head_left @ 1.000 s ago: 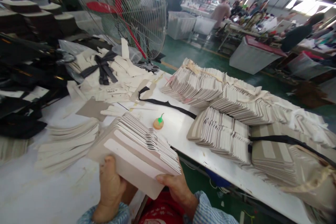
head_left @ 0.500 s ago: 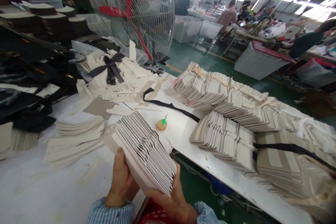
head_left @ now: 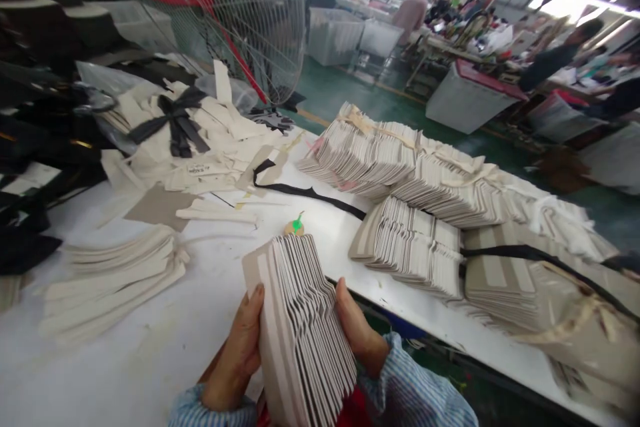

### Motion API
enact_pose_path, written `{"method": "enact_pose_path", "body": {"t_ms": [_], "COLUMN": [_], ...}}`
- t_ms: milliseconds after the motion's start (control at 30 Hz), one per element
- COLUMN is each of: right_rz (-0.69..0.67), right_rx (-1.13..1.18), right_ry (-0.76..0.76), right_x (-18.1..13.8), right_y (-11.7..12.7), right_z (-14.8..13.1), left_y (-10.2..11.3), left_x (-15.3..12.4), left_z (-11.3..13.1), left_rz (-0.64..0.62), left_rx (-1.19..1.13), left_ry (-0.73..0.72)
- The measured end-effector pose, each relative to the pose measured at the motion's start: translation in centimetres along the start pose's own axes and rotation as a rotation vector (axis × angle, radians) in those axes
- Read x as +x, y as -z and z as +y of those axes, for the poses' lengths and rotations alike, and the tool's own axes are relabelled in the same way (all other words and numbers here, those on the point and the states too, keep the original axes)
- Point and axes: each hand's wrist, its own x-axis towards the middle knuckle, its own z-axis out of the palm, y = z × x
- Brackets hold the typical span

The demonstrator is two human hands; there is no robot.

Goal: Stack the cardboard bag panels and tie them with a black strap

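— What do we see in the head view, down by our hands?

— We hold a stack of cut card pieces (head_left: pixel 300 320) on edge, above the near rim of the white table (head_left: pixel 125 360). Our left hand (head_left: pixel 237 353) is clasped against its left face, thumb up along the outermost piece; our right hand (head_left: pixel 357 330) is pressed to its right side, so both hands are closed on the stack, with the edges fanned toward us.

— And around it?

— Just beyond the stack's top sits a small round thing with a green tip (head_left: pixel 295 225). To our left lie loose pale strips (head_left: pixel 110 273); to our right, bundled stacks of like pieces (head_left: pixel 410 247), a black strap (head_left: pixel 305 192) running between them. A wire-guarded fan with red blades (head_left: pixel 220 13) stands behind the table.
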Motion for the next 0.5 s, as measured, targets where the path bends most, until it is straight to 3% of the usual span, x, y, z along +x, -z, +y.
{"method": "enact_pose_path", "body": {"t_ms": [100,333,500], "right_rz": [-0.064,-0.092,-0.127], "right_rx": [0.079,0.100,0.185], "right_ry": [-0.118,0.016,-0.070], "right_x": [-0.5,-2.0,-2.9], "right_y": [0.6,2.3,2.9], "right_z": [-0.1,-1.3,-2.4], "left_y": [-1.1,-3.1,-3.7], "left_x": [0.1,0.7,1.4], "left_z": [0.0,-0.8,-1.6], "left_rz": [0.061,0.085,0.099], "left_rx": [0.118,0.257,0.288], "left_ry": [0.045,0.135,0.128]}}
